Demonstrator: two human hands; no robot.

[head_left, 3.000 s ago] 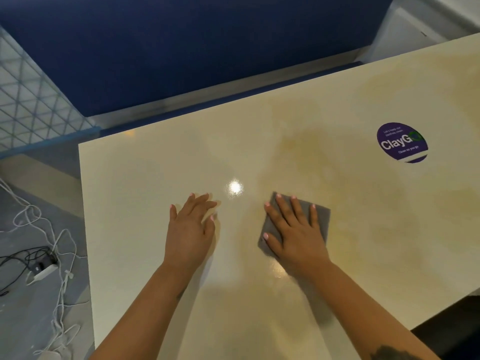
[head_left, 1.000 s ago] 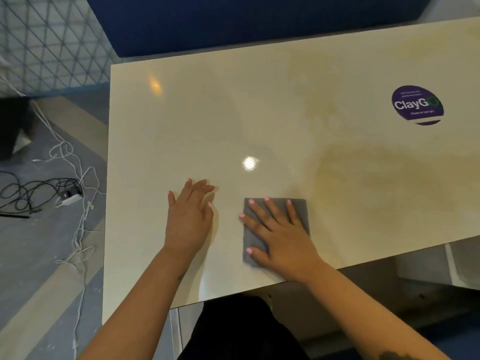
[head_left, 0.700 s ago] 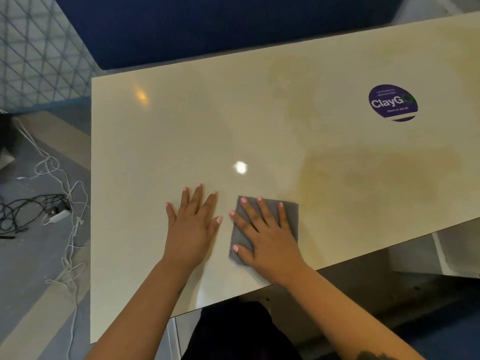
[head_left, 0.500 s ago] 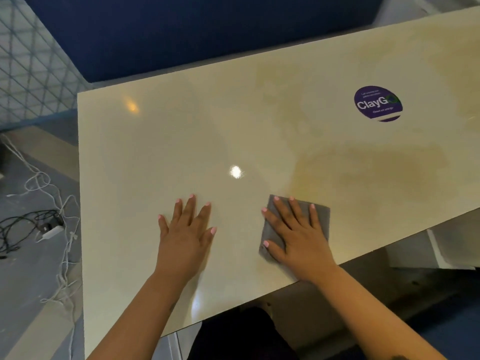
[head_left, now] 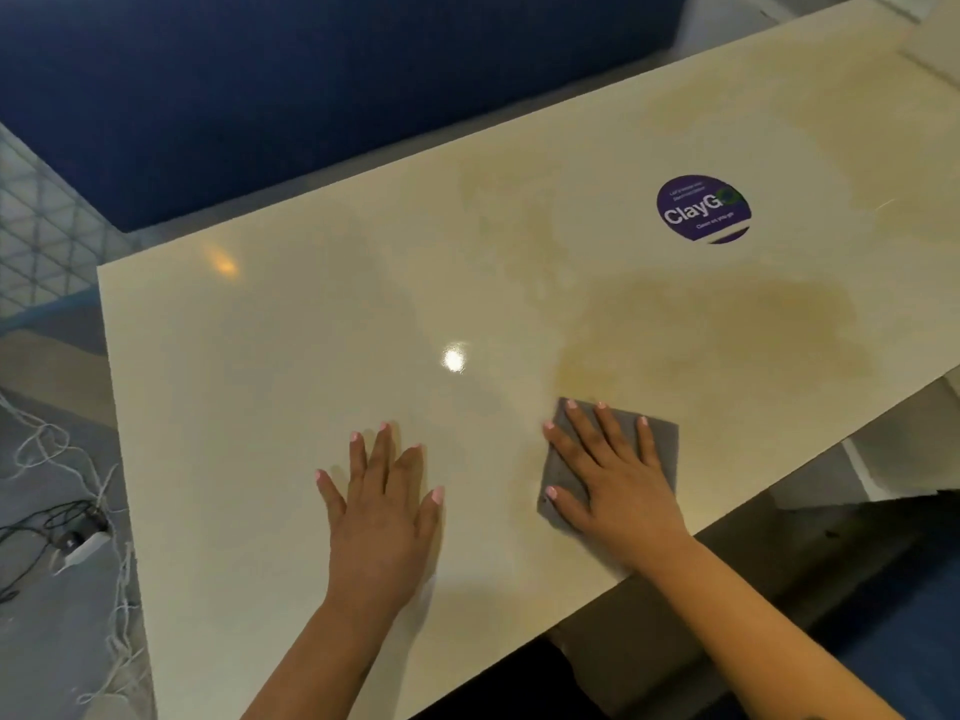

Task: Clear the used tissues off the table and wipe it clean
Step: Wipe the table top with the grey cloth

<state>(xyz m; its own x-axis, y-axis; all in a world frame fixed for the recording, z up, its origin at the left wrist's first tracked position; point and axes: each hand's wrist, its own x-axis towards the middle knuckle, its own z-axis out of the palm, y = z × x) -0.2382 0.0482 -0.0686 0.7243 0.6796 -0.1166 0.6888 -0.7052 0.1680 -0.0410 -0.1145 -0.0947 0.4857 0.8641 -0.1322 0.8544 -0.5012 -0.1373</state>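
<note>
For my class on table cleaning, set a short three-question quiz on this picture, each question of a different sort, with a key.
1. True or false: the right hand presses the grey cloth flat on the table with straight fingers.
2. Multiple choice: the left hand is
A. holding a tissue
B. lying flat on the bare tabletop, apart from the cloth
C. lifted off the table
3. Fill in: the round purple sticker lies on the far side of the yellowish stain, which lies just ____ the cloth.

Key
1. True
2. B
3. Beyond
</note>
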